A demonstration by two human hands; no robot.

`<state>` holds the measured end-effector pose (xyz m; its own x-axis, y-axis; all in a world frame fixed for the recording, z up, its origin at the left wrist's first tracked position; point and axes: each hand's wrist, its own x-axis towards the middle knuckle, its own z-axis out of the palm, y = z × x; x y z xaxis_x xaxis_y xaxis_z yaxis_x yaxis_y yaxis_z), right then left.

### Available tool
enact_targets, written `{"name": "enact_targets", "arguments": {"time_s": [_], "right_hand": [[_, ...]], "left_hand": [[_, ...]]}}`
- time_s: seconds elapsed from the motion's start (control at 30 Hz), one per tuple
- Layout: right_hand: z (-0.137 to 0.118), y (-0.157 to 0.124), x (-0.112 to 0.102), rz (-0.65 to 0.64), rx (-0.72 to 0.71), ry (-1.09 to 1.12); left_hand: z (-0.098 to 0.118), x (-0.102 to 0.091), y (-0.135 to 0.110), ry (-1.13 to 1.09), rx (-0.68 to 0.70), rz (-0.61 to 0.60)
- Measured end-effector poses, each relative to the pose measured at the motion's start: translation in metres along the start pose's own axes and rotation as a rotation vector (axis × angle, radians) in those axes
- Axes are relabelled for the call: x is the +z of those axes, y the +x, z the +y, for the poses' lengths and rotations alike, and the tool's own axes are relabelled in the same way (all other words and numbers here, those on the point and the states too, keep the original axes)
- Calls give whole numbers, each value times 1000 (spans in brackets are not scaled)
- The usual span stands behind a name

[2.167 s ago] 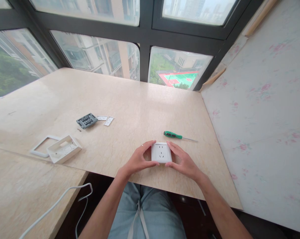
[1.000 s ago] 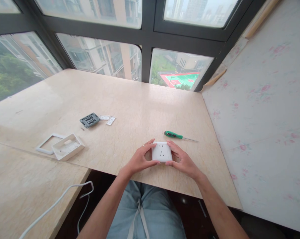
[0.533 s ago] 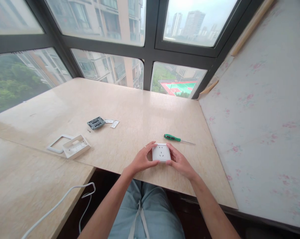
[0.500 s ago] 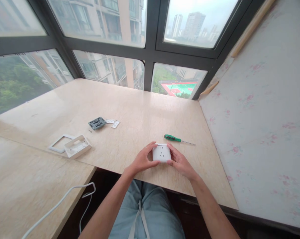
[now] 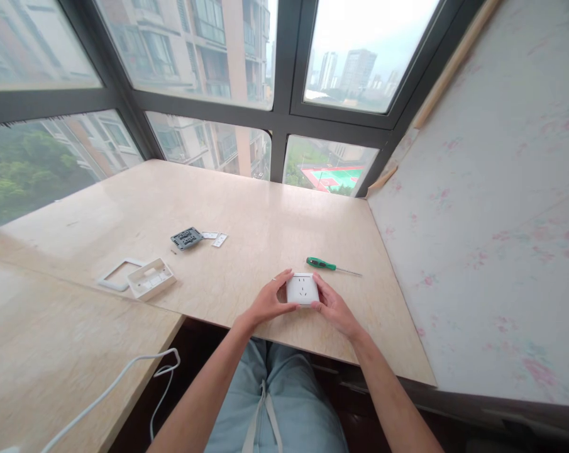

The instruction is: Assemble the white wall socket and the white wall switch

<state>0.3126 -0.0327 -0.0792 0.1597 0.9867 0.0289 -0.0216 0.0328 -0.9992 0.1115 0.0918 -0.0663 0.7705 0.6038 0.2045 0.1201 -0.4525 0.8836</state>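
Between both hands is a white wall socket [image 5: 303,290] with its slotted face turned up, at the front of the stone counter [image 5: 246,214]. My left hand [image 5: 270,301] grips its left side, thumb at the near edge and fingers at the far corner. On the other side my right hand [image 5: 334,305] holds the right edge in the same way. Just beyond lies a green-handled screwdriver [image 5: 320,263], its shaft pointing right. Whether the socket rests on the counter or is slightly raised, I cannot tell.
Left on the counter are a white mounting box [image 5: 151,280], a white frame [image 5: 114,284], a grey socket back [image 5: 187,238], small white plates [image 5: 219,240] and a tiny screw [image 5: 173,251]. A white cable [image 5: 109,387] hangs over the left counter's edge. Windows and a papered wall [image 5: 458,251] border the counter.
The camera view has shifted slightly, so the whole scene sits a little differently. Both hands keep their hold on the socket, and nothing has been picked up or let go.
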Motion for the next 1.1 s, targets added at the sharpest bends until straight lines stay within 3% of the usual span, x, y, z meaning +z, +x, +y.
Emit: {"name": "enact_targets", "arguments": {"time_s": [0.63, 0.87, 1.1], "right_hand": [[3, -4, 9, 98, -49, -16], [4, -15, 14, 141, -78, -93], [6, -26, 17, 195, -73, -198]], "left_hand": [[1, 4, 0, -67, -56, 19], [7, 4, 0, 110, -89, 11], [13, 3, 0, 146, -114, -5]]}}
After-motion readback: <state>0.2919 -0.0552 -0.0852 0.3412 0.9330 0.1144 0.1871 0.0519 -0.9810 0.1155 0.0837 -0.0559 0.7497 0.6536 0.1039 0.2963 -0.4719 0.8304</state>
